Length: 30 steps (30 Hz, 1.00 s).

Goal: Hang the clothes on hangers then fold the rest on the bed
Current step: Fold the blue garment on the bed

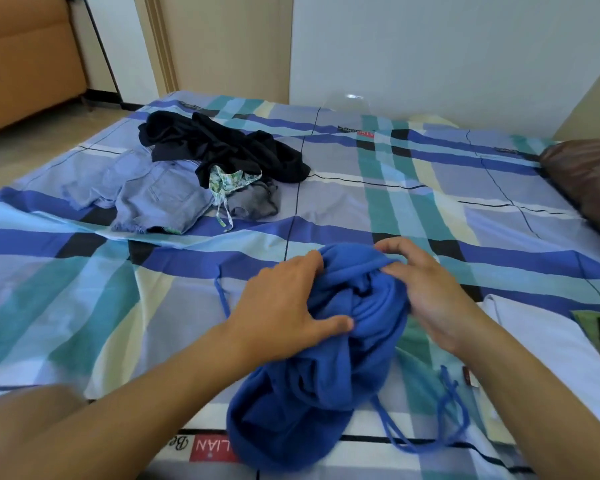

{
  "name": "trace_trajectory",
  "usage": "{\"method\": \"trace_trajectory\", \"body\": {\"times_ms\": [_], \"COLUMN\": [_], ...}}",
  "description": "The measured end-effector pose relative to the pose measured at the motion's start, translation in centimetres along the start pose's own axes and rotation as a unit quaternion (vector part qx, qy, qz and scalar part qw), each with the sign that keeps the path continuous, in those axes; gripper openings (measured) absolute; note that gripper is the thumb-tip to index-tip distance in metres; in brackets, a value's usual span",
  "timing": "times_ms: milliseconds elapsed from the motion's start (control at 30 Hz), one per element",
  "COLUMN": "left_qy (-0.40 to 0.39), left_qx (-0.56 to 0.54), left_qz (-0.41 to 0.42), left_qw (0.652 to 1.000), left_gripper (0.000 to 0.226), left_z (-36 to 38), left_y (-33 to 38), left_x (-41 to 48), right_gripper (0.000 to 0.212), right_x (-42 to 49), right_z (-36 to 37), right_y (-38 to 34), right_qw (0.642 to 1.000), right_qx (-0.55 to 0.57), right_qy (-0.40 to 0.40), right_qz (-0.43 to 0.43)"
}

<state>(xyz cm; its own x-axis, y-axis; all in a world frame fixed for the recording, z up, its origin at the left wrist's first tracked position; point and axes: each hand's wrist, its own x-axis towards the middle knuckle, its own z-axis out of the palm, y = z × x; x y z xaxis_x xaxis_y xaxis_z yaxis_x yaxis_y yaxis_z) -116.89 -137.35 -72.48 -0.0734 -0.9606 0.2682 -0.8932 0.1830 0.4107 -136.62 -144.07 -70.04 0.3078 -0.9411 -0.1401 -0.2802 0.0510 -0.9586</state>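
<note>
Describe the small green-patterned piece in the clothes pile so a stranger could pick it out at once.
On the far left of the plaid bed lies a heap of clothes. Just below the black garment, between the pale blue shorts and a grey garment, sits the patterned piece. It alone is white with green print and trails thin ties.

Blue garment (326,341) soft matt fleece-like cloth w/ cord drawstrings, bed sheet (395,188) smooth thin plaid cotton-look cloth, black clothes (222,147) matt fabric, light-blue shorts (160,199) denim-like weave, brown pillow (589,174) slight sheen
</note>
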Motion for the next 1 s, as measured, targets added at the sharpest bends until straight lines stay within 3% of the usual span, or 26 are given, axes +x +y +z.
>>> {"method": "trace_trajectory", "body": {"times_ms": [67, 133, 233, 300, 400, 500, 567, 700, 833, 900, 1000], "left_qy": [-0.033, -0.057, -0.106, -0.117, -0.067, -0.042, -0.034, -0.020, -0.036, -0.102, -0.259], "left_qx": [0.009, -0.081, -0.171, -0.162, -0.084, -0.131, -0.188, -0.340, -0.483, -0.434, -0.209], "left_qz": [0.036, 0.092, 0.142, 0.129, 0.075, 0.051, 0.051, 0.009, -0.043, -0.081, -0.136], "left_qw": [0.999, 0.991, 0.969, 0.971, 0.991, 0.989, 0.980, 0.940, 0.874, 0.892, 0.933], "left_gripper": [0.041, 0.046, 0.059, 0.061, 0.048, 0.033, 0.032, 0.019, 0.016, 0.031, 0.023], "left_z": [1.2, 1.6, 1.5, 1.7, 1.2, -1.3, -3.5, -6.6, -8.2, -8.0, -5.5], "left_y": [0.0, 0.3, 1.1, 1.1, -0.4, -2.4, -3.9, -6.6, -8.3, -8.7, -6.7], "left_x": [-0.3, -0.2, 0.2, 0.3, 0.9, 2.3, 3.3, 3.9, 3.4, 3.2, 2.2], "right_gripper": [0.040, 0.057, 0.054, 0.042, 0.026, 0.024, 0.021, 0.015, 0.015, 0.020, 0.035], "right_x": [-0.8, -1.4, -1.1, -0.2, 0.8, 1.2, 1.4, 2.1, 2.5, 2.0, 0.9], "right_z": [-0.4, 0.2, 1.1, 0.6, -1.7, -4.0, -5.5, -7.6, -8.8, -8.3, -5.4], "right_y": [-0.2, -0.8, -0.4, 0.0, 0.2, 0.4, 0.3, 0.6, 1.1, 0.8, 1.1], "right_qw": [0.957, 0.892, 0.850, 0.861, 0.882, 0.907, 0.926, 0.956, 0.943, 0.938, 0.917], "right_qx": [-0.254, -0.362, -0.443, -0.451, -0.425, -0.385, -0.340, -0.220, -0.215, -0.264, -0.369], "right_qy": [0.019, -0.041, -0.130, -0.126, -0.107, -0.058, 0.022, 0.148, 0.238, 0.208, 0.025], "right_qz": [-0.137, -0.266, -0.253, -0.199, -0.171, -0.158, -0.161, -0.129, -0.084, -0.087, -0.151]}}
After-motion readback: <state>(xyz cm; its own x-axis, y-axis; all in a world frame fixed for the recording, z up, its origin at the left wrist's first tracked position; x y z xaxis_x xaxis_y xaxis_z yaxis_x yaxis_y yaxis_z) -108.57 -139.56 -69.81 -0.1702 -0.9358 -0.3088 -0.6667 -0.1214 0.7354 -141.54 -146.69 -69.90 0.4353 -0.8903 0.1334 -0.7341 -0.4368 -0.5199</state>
